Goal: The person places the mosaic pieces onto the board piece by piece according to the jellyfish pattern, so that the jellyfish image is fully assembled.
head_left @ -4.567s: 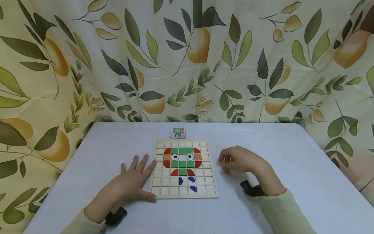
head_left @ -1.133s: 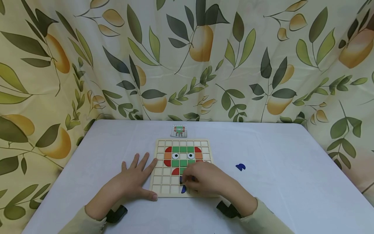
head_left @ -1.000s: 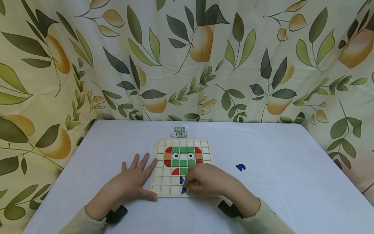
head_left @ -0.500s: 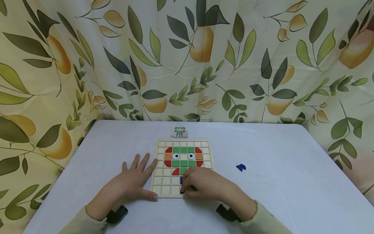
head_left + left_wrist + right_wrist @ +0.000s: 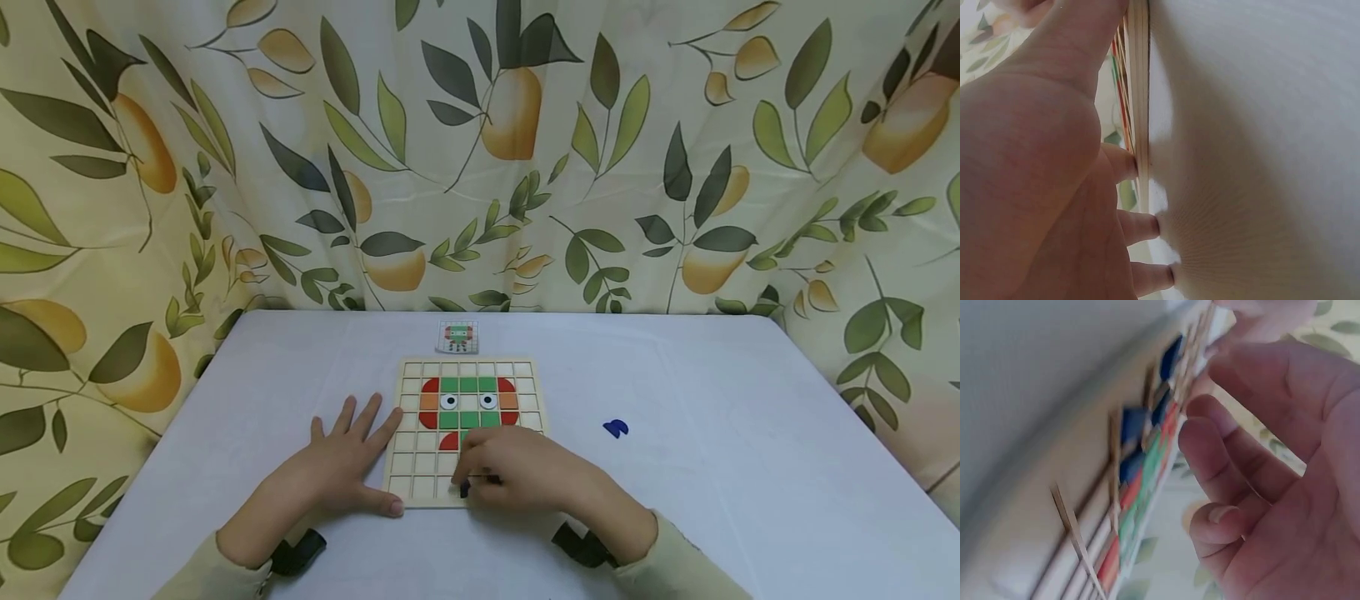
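A wooden grid board [image 5: 420, 483] lies flat on the table, bearing a robot-like figure of red, green [image 5: 468, 384] and orange tiles with two eye tiles [image 5: 488, 402]. My left hand [image 5: 330, 471] is spread at its left side, fingers and thumb meeting the edge. Over the lower middle bends my right hand [image 5: 517, 471], its index finger and thumb pinching a small dark blue half-circle piece [image 5: 464, 489]. Several blue pieces [image 5: 1132, 425] sit on the board in the blurred right wrist view. The right hand hides most of these in the head view.
Two loose blue half-circle pieces [image 5: 617, 428] lie together on the white-covered table [image 5: 712, 400], right of the board. A small picture card [image 5: 457, 337] of a similar figure is behind the board. A leaf-and-fruit patterned curtain [image 5: 480, 233] hangs at the back.
My right hand has come from the table at the right onto the board's lower rows, then shifted slightly left, working a blue piece. The left hand stays put.
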### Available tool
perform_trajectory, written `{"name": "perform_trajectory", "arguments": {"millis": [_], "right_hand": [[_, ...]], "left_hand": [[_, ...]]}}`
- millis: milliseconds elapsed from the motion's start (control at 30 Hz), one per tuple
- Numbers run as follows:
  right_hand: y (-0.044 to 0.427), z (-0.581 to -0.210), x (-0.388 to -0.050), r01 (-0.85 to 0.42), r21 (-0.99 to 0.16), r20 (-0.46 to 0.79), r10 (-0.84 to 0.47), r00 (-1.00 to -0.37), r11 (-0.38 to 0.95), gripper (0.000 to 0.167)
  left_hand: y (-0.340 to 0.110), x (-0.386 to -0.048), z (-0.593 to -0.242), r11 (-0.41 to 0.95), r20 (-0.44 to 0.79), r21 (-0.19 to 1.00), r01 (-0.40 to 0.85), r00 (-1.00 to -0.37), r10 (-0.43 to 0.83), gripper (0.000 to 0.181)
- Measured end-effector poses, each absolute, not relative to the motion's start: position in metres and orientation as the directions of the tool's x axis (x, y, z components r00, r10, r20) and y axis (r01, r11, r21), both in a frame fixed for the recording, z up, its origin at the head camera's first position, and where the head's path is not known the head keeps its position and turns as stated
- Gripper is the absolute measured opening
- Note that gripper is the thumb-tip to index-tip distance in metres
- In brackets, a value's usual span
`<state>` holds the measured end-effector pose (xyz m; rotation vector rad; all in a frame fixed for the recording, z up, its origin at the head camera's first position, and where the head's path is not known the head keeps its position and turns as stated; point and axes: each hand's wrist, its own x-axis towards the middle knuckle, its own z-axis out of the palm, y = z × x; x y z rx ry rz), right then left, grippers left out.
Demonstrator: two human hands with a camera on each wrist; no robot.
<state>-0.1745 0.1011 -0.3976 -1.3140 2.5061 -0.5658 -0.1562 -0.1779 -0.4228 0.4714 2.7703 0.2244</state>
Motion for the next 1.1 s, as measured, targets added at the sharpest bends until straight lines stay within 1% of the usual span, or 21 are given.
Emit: {"name": "perform_trajectory", "arguments": {"millis": [133,267,367,467,600,767,867,1100], "right_hand": [[0.117,-0.392,-0.188,-0.666,-0.433,-0.039,-0.751,-0.659,0.607,0.017],[0.144,-0.39,-0.21,-0.557,-0.385,-0.062,-0.623,-0.78,0.736,0.016],[0.17,-0.388,-0.224,-0.447,-0.318,-0.111,-0.501,-0.858,0.836,0.023],[0.195,-0.386,-0.234,-0.358,-0.258,-0.159,-0.405,-0.9,0.897,0.033],[0.224,-0.385,-0.241,-0.27,-0.265,-0.242,-0.335,-0.91,0.926,0.034],[0.241,-0.388,-0.246,-0.192,-0.317,-0.32,-0.296,-0.9,0.929,0.023],[0.245,-0.387,-0.246,-0.191,-0.345,-0.324,-0.307,-0.895,0.919,0.017],[0.244,-0.387,-0.244,-0.197,-0.373,-0.354,-0.335,-0.873,0.906,0.017]], "left_hand": [[-0.178,-0.157,-0.425,0.932,-0.279,0.207,0.296,-0.895,0.347,0.127],[-0.178,-0.157,-0.426,0.932,-0.276,0.212,0.294,-0.897,0.346,0.127],[-0.178,-0.156,-0.425,0.931,-0.273,0.216,0.295,-0.897,0.348,0.127],[-0.178,-0.156,-0.426,0.932,-0.272,0.21,0.296,-0.898,0.346,0.127],[-0.178,-0.157,-0.427,0.935,-0.273,0.2,0.293,-0.9,0.341,0.127],[-0.179,-0.157,-0.427,0.935,-0.277,0.205,0.29,-0.899,0.339,0.127],[-0.179,-0.158,-0.427,0.936,-0.283,0.205,0.286,-0.898,0.337,0.128],[-0.178,-0.158,-0.429,0.94,-0.294,0.201,0.275,-0.898,0.326,0.128]]}}
